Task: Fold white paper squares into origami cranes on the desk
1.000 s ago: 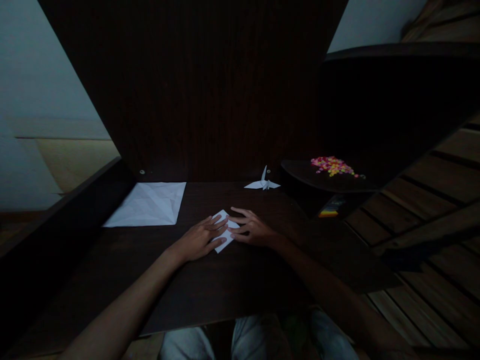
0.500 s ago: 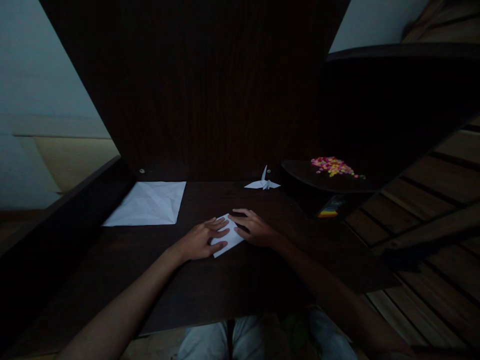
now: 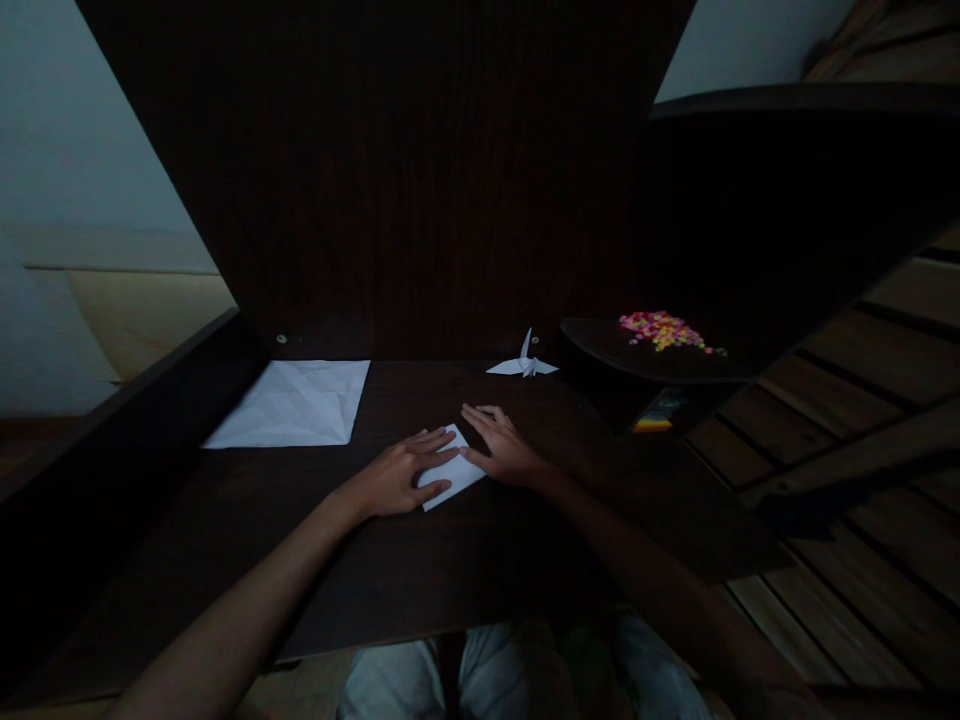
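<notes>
Paper under left hand, bits on shelf

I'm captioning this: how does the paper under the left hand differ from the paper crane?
The handled paper lies flat; the paper crane is winged and rises off the desktop. The left hand rests on the handled paper; no hand touches the paper crane. The paper crane sits farther back than the handled paper. Both are white.
</notes>
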Action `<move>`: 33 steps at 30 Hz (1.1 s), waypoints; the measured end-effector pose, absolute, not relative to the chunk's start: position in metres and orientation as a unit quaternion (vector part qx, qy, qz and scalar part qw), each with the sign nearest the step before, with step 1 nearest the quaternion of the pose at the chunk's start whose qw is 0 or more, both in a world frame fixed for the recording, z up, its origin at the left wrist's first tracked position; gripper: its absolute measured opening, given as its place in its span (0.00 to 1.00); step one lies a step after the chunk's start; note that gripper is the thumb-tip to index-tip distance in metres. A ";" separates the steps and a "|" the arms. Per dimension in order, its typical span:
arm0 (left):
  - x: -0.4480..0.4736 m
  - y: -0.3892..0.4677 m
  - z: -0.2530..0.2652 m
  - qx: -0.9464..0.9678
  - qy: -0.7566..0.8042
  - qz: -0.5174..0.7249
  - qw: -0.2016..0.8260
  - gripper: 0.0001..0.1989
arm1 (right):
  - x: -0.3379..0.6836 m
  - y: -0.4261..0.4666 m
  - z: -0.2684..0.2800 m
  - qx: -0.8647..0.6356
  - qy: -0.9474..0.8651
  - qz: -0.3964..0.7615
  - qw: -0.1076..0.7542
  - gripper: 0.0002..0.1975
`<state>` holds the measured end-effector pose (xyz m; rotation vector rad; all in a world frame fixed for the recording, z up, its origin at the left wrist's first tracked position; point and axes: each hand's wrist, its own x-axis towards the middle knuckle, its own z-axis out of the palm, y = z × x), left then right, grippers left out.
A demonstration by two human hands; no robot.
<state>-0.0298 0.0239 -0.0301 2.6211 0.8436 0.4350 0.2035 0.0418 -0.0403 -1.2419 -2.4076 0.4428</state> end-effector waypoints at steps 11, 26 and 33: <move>-0.034 0.026 -0.036 0.886 0.422 0.151 0.122 0.46 | 0.199 0.041 -0.046 -0.413 -0.829 0.235 0.295 0.18; -0.030 0.028 -0.047 0.894 0.431 0.101 0.069 0.43 | 0.189 0.039 -0.049 -0.482 -0.793 0.226 0.297 0.17; -0.028 0.026 -0.043 0.889 0.439 0.091 0.093 0.47 | 0.188 0.041 -0.047 -0.448 -0.747 0.320 0.372 0.14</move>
